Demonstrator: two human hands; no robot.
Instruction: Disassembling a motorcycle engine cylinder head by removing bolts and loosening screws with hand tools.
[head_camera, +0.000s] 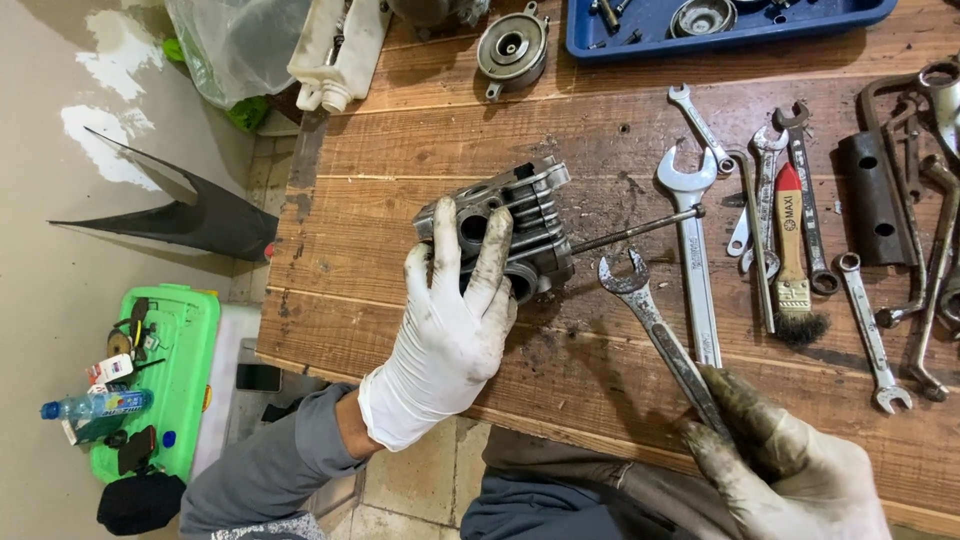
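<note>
Right hand (790, 470) grips wrench (655, 325) at bench edge (600, 440); left hand (450, 320) holds engine block (515, 230).

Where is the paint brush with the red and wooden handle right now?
In the head view the paint brush lies on the wooden workbench, right of centre, among the spread spanners, its bristles pointing toward the person and above the right hand.

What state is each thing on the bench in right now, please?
Left hand: gloved, gripping the engine part.
Engine part: lying on the wooden bench, a thin rod sticking out of it.
Right hand: gloved, holding a spanner by its handle.
Spanner: open jaw pointing toward the part.
Brush: lying flat among loose spanners.
Blue tray: holding small parts.
</note>
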